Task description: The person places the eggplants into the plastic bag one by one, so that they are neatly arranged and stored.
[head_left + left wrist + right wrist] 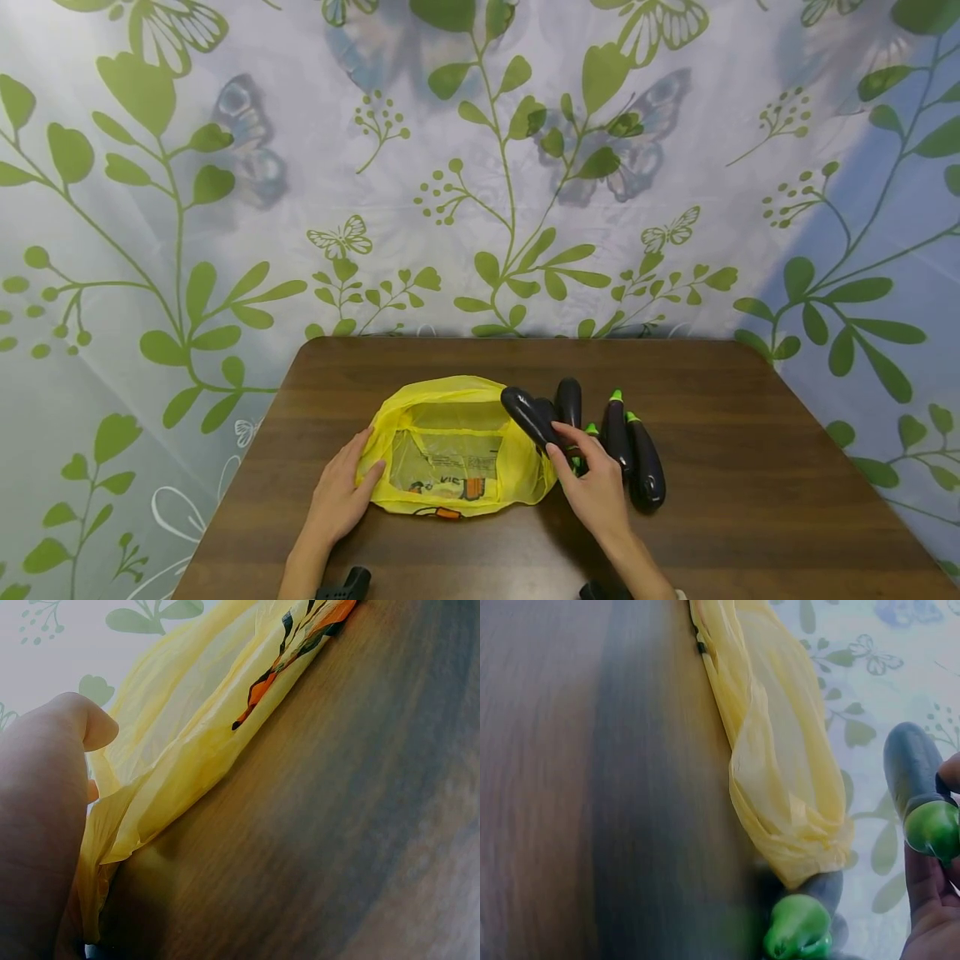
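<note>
A yellow plastic bag (528,479) lies on the table with its mouth spread wide and facing up. My left hand (337,496) holds the bag's left edge, thumb over the rim and fingers along the outside. Between thumb and fingers of my right hand (596,492) is a dark eggplant (525,414), raised and tilted at the bag's right rim. The right wrist view shows its green stem end (932,827) by the fingers. Just right of the bag lie more eggplants (647,467), partly hidden behind the right hand.
The brown wooden table (750,500) has rounded far corners. Behind it hangs a cloth (420,275) printed with leaves and butterflies. Another eggplant's green cap (799,928) sits close against the bag's right end in the right wrist view.
</note>
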A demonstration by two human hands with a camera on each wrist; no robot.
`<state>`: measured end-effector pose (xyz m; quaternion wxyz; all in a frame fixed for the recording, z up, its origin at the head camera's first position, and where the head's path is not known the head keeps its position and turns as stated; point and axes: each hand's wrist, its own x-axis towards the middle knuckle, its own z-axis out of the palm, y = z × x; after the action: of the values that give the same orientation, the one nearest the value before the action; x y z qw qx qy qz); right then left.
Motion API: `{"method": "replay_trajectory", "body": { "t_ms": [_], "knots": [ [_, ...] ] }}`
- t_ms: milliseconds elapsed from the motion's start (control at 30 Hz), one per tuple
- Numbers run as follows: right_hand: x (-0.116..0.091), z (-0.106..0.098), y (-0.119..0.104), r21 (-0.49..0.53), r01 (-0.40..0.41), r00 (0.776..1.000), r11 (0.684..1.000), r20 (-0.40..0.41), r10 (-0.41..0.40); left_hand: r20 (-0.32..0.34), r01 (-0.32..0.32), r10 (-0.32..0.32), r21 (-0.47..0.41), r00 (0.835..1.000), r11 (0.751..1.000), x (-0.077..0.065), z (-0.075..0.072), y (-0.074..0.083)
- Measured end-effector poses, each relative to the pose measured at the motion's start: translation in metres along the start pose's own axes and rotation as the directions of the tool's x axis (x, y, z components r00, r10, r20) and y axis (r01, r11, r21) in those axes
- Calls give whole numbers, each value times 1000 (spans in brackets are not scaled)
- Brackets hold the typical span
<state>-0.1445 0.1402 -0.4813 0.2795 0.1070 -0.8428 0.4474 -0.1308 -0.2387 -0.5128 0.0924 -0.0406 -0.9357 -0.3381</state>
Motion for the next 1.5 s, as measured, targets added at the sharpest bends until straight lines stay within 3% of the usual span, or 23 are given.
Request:
{"method": "replay_trajectory", "body": {
  "t_ms": [600, 933, 1233, 1500],
  "knots": [
    [-1, 17, -14, 76, -23, 997, 997, 79, 17, -1, 2, -2, -4, 1000, 1000, -1, 0, 0],
    [-3, 30, -15, 99, 9, 994, 995, 104, -20, 9, 18, -18, 4, 1000, 1000, 1, 1, -2],
    [-4, 36, -21, 158, -54, 987, 986, 158, 29, -3, 3, -3, 0, 1000, 1000, 1, 2, -3],
    [-6, 43, -19, 149, -24, 986, 989, 166, -1, 0, 1, -1, -13, 1000, 1000, 1, 3, -3]
  ]
}}
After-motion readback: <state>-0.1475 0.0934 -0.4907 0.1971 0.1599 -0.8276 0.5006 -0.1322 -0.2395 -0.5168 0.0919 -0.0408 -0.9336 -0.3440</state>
